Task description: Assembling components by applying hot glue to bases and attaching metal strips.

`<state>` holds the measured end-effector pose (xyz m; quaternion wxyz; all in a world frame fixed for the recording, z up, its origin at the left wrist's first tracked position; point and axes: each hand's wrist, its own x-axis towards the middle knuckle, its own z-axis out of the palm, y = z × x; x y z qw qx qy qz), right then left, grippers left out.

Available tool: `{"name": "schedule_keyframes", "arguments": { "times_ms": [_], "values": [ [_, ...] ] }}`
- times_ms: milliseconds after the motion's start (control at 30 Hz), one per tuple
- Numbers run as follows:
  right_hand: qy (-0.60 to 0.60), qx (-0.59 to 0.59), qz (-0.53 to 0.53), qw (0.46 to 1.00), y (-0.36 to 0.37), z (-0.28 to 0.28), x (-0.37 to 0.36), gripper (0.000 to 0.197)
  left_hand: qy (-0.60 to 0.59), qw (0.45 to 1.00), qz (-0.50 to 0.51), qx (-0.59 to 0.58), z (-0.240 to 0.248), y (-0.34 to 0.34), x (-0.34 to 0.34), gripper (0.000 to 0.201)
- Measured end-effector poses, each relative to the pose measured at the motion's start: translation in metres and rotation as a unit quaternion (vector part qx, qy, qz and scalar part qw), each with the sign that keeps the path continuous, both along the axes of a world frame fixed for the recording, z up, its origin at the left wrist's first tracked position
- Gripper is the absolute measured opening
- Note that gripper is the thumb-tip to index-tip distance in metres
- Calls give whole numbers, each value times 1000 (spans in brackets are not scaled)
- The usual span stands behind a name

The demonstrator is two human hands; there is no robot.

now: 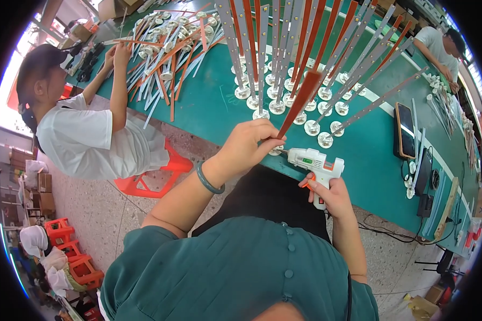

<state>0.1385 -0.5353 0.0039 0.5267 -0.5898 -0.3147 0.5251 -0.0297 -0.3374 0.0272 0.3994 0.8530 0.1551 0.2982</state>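
Note:
My left hand (250,140) pinches a brown-backed LED strip (303,96) low down, its upper end tilting away to the right. Beneath my fingers, a white round base (276,151) shows in part at the table's near edge. In my right hand (333,197) is a white hot glue gun (317,163), a finger at its orange trigger. The gun's nozzle points left at the strip's foot, close to the base; whether it touches cannot be made out. Just beyond stand several rows of LED strips (262,53) upright or leaning on white round bases (311,127).
A loose heap of strips and bases (168,51) covers the table's far left. A seated co-worker (85,125) on a red stool (160,171) handles a strip there. Another person (439,45) works far right. A phone (405,128) and black cables (436,179) lie at right.

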Motion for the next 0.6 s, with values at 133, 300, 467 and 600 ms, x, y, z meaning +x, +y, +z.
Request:
{"name": "schedule_keyframes", "arguments": {
  "times_ms": [133,300,467,600],
  "values": [
    [7,-7,-11,1000,4,0,-2,22,19,1000,-11,6,0,3,0,8],
    [0,-6,-12,1000,8,-1,-3,21,7,1000,-10,-6,-3,3,1,8],
    [-13,-20,-22,999,9,-1,-6,18,-6,1000,-13,-10,-3,2,2,8],
    [-12,-39,-20,999,9,2,-6,16,-4,1000,-8,-24,0,0,1,8]
  ]
}}
